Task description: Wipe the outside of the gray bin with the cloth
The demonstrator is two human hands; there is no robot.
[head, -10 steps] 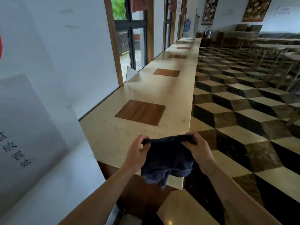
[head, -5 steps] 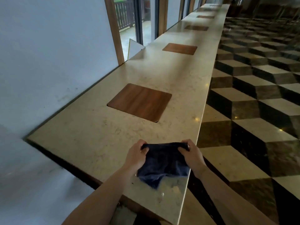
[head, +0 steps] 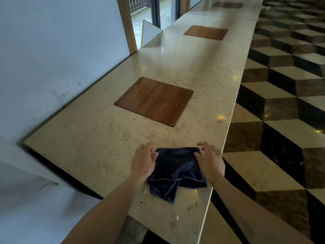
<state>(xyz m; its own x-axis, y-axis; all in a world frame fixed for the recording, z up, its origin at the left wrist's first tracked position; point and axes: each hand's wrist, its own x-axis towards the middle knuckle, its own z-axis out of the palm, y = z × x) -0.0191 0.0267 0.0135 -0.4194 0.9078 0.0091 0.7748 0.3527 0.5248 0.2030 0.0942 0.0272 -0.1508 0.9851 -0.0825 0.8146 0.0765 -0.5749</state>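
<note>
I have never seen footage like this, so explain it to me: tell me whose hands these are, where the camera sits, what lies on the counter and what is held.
No machine here: a person wears a wide-angle camera on the head, looking down at their own bare arms. The left hand and right hand rest at either side of a dark blue cloth lying on a long pale stone counter. The fingers look loosened, so the cloth seems laid down rather than gripped. A wooden panel is set into the counter beyond. No gray bin is in view.
</note>
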